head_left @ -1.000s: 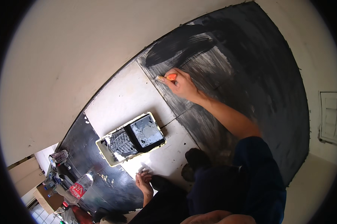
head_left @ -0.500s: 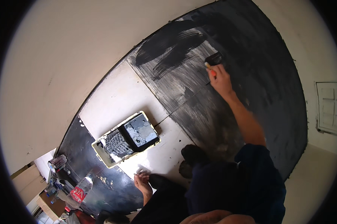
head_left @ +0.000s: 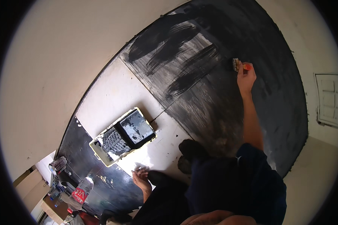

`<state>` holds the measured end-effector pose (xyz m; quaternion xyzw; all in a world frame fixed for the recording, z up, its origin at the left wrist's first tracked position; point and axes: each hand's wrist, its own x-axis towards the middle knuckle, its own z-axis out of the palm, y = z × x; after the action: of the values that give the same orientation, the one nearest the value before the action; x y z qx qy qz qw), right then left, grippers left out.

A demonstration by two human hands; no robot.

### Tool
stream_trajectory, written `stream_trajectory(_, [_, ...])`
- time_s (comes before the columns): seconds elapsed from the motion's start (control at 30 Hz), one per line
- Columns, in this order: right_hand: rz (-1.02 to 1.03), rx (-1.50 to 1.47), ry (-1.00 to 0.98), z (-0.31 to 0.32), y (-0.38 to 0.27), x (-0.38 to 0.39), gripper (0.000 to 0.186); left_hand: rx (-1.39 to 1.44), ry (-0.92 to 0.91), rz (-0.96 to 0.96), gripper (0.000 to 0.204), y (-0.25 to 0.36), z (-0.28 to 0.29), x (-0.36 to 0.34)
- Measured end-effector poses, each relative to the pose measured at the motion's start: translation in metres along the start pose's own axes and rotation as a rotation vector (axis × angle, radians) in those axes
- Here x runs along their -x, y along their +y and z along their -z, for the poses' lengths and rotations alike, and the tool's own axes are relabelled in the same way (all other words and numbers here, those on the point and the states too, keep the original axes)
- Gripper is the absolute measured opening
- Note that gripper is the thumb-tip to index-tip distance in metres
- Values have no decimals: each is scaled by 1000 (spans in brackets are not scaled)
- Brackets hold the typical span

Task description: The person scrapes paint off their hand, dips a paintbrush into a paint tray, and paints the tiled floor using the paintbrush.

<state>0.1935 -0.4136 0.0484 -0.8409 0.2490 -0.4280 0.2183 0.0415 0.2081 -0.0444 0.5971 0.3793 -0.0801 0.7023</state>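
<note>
The right hand (head_left: pixel 247 78) is gripping a paintbrush (head_left: pixel 235 65) over dark-coated tiles (head_left: pixel 223 105); left of that grip, a paint tray (head_left: pixel 99 153) is sitting, presumably within dipping reach; whether the left hand (head_left: pixel 141 180) is holding anything, I can't tell

A person's right arm (head_left: pixel 252 125) is reaching forward, bare below a dark blue sleeve (head_left: pixel 256 159), with the right hand (head_left: pixel 246 79) curling in a closed grip. The left hand (head_left: pixel 141 178) is hanging low, curling loosely just beside a dark-clothed leg (head_left: pixel 165 189), its hold unclear.
</note>
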Motion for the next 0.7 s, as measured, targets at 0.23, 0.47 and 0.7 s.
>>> stream_trajectory(0.23, [339, -170, -463, -18, -97, 102, 12, -70, -8, 9, 58, 5, -1, -1])
stream_trajectory(0.47, [13, -709, -529, -95, -155, 100, 14, -98, -5, 16, 57, 5, 2, 1])
stream_trajectory(0.7, [132, -132, -164, -104, -13, -46, 12, 40, -6, -28, 54, -2, 1, 6])
